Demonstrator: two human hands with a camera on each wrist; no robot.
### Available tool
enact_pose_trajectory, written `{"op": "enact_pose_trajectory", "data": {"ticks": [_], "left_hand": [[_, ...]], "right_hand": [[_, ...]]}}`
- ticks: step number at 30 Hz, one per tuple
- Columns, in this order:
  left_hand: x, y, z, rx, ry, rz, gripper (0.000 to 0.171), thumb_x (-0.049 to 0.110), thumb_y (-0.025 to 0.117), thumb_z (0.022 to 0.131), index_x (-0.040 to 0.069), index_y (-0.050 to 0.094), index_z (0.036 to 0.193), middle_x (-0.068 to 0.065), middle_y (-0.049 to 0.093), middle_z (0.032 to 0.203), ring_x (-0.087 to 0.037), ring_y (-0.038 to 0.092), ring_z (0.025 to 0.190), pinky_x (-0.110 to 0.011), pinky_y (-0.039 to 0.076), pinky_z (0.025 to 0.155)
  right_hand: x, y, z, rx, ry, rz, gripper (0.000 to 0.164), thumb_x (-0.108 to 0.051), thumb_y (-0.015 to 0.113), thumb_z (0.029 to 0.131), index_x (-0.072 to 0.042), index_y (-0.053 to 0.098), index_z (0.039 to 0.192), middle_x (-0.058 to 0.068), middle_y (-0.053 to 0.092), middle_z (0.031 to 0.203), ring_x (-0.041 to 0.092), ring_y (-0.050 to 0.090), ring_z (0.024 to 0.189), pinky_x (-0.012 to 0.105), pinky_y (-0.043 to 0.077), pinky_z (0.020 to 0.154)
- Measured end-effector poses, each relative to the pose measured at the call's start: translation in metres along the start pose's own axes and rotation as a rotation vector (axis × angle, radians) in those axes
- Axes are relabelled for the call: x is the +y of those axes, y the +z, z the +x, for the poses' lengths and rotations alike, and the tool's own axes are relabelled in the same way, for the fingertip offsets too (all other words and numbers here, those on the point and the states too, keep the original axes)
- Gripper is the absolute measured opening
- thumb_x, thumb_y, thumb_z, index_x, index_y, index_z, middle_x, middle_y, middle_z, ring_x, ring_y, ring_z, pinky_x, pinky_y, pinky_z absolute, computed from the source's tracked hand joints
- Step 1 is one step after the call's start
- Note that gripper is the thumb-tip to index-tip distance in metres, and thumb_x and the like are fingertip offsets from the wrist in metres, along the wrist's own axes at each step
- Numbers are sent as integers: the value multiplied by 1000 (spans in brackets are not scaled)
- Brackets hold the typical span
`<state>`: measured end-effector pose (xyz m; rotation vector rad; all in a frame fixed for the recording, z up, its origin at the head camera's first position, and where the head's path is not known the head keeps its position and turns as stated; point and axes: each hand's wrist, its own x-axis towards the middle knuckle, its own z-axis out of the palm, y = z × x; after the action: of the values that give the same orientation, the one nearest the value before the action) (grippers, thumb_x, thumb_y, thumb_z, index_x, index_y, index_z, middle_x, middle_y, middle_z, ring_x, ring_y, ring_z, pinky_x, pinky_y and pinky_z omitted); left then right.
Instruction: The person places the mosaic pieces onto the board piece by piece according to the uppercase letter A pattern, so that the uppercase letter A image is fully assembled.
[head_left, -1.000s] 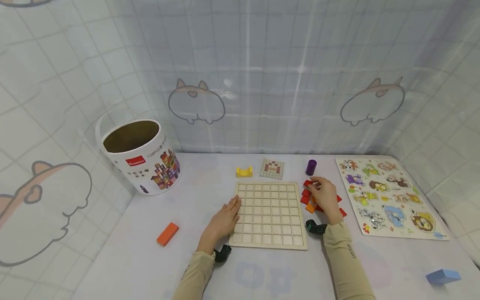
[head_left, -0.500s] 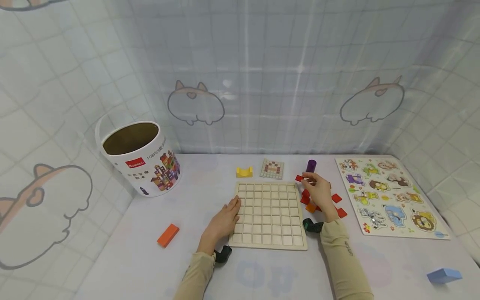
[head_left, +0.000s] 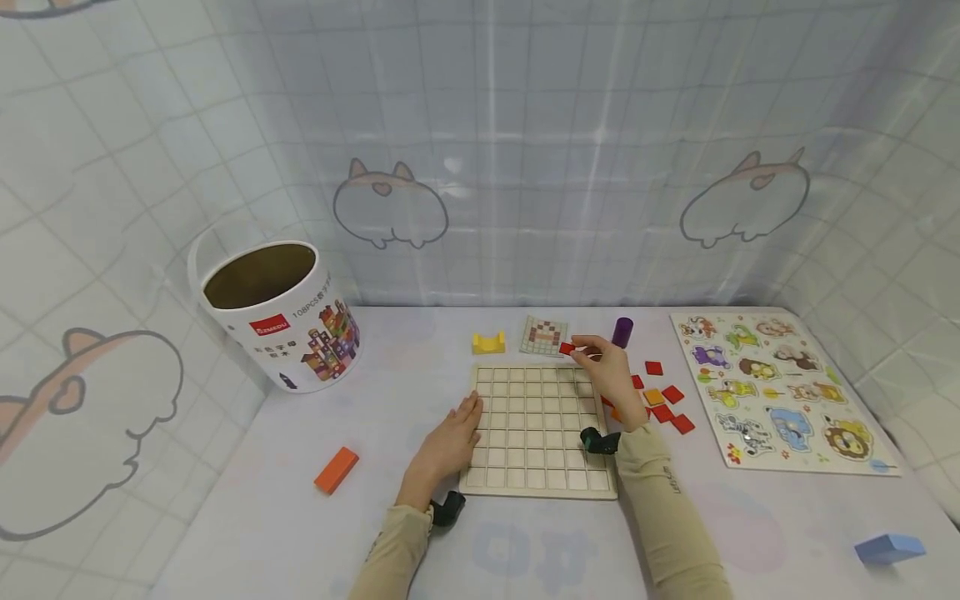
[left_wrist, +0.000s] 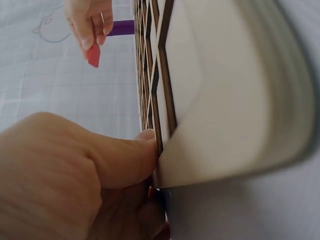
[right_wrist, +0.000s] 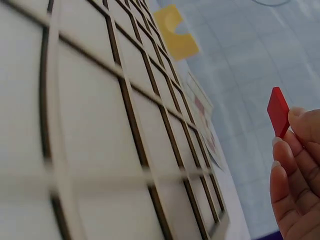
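My right hand (head_left: 611, 371) pinches a small red square tile (right_wrist: 278, 112) between thumb and fingertips. It is raised over the far right part of a wooden grid board (head_left: 533, 429); in the head view the tile overlaps the edge of a small pattern card (head_left: 544, 335). My left hand (head_left: 447, 440) rests at the board's left edge, thumb and fingertips touching the rim in the left wrist view. Several loose red tiles (head_left: 672, 394) and an orange tile (head_left: 654, 397) lie right of the board, some partly hidden behind my right hand.
Behind the board stand a yellow arched block (head_left: 488, 343) and a purple cylinder (head_left: 622, 332). An animal puzzle board (head_left: 783, 392) lies at right, with a blue block (head_left: 889, 549) nearer me. At left are a white bucket (head_left: 300, 342) and an orange block (head_left: 337, 471).
My right hand has lifted a red tile from the pile and carried it left toward the pattern card. More loose tiles show where the hand was. My left hand has stayed at the board.
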<state>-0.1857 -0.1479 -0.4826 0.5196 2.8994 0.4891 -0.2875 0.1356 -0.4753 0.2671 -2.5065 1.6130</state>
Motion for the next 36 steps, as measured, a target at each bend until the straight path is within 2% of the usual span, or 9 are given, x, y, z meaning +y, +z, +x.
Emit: {"op": "enact_pose_trajectory", "data": {"ticks": [3, 7, 10, 17, 22, 29, 36], "left_hand": [[0, 0, 0, 0, -3, 4, 55, 15, 46, 102, -4, 27, 150, -18, 21, 161, -32, 25, 148, -48, 26, 121], [-1, 1, 0, 1, 6, -3, 55, 14, 46, 102, -4, 27, 150, -18, 21, 160, -33, 26, 147, -48, 26, 121], [-1, 2, 0, 0, 10, -18, 56, 13, 47, 101, -5, 27, 150, -18, 21, 160, -34, 27, 147, -49, 26, 121], [-1, 2, 0, -4, 11, -30, 56, 14, 46, 101, -4, 26, 150, -18, 20, 161, -33, 26, 147, -48, 25, 121], [-2, 1, 1, 4, 14, -21, 56, 14, 47, 101, -5, 26, 150, -19, 21, 160, -34, 26, 147, -49, 25, 121], [-3, 2, 1, 1, 14, -20, 56, 13, 47, 101, -5, 27, 150, -19, 22, 160, -34, 27, 146, -49, 26, 121], [-2, -1, -1, 5, 22, -24, 55, 13, 47, 101, -6, 28, 149, -19, 22, 160, -34, 27, 146, -49, 27, 120]], "right_hand": [[-3, 10, 3, -36, 4, -17, 31, -10, 62, 95, 0, 64, 124, 20, 67, 114, 32, 62, 99, 33, 55, 84], [1, 24, 7, -88, 1, -56, 30, -12, 63, 94, -2, 65, 122, 18, 69, 108, 30, 64, 94, 26, 54, 73], [6, 34, 7, -141, 2, -39, 29, -12, 64, 93, -1, 66, 120, 18, 70, 105, 29, 65, 91, 22, 52, 69], [17, 47, 6, -226, 27, -13, 27, -11, 64, 93, -4, 67, 119, 13, 68, 101, 16, 58, 82, 22, 50, 71], [17, 49, 5, -227, -29, -39, 28, -8, 65, 92, -3, 67, 119, 14, 68, 101, 19, 61, 85, 26, 52, 74], [17, 50, 1, -242, 14, -44, 26, -11, 66, 92, -8, 69, 117, 10, 67, 100, 17, 60, 85, 25, 52, 75], [15, 51, -1, -233, -9, -45, 24, -10, 66, 91, -8, 71, 115, 11, 70, 97, 16, 60, 80, 24, 51, 69]]}}
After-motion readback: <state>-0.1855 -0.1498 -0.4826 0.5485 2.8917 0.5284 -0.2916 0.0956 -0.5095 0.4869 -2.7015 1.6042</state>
